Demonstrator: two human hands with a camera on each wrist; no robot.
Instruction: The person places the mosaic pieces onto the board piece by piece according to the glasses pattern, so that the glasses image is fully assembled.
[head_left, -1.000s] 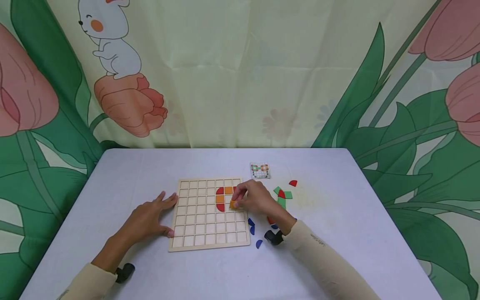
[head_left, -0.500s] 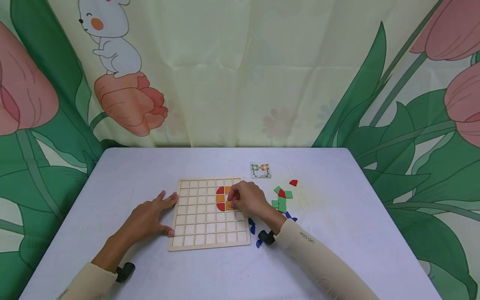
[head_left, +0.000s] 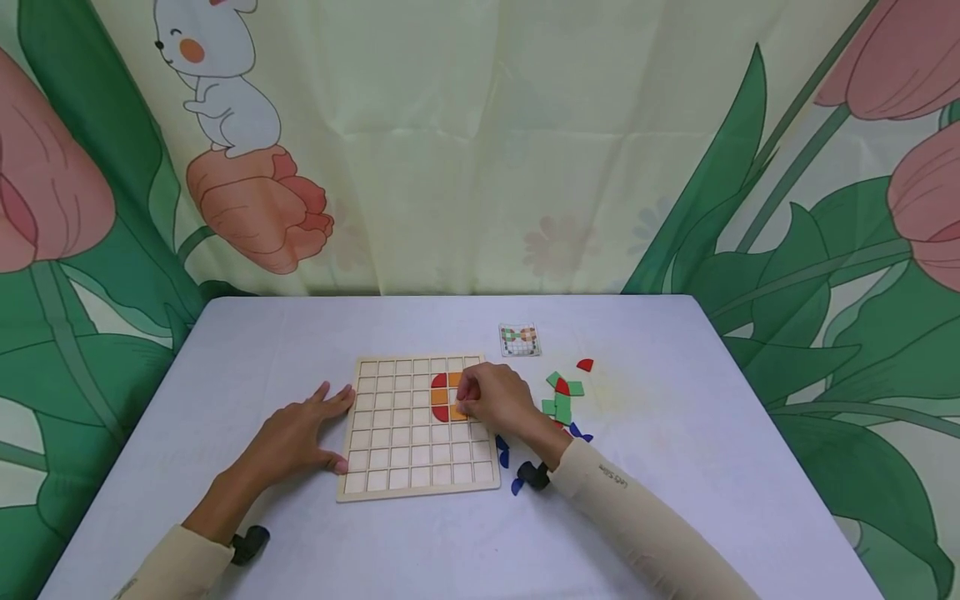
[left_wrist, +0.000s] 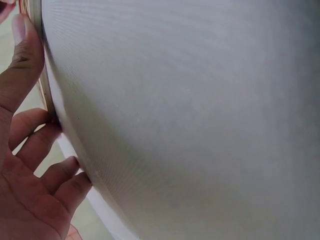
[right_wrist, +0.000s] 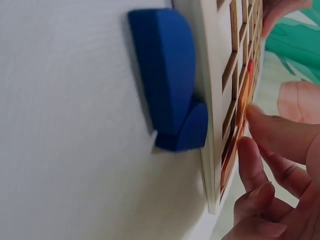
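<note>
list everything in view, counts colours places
grid board: 1, pale wood, on table
orange pieces: 3+, orange, on board
red quarter-rounds: 2+, red, on board
picture card: 1, multicoloured, beyond board
green pieces: 4+, green, right of board
loose red pieces: 2+, red, near green
blue pieces: 4+, blue, right of board
table: 1, white, under board
backdrop: 1, multicoloured, behind table
wrist cameras: 2, black, wrists
sleeves: 2, beige, forearms
left grip: 1, bare hand, board's left edge
right grip: 1, bare hand, over board
</note>
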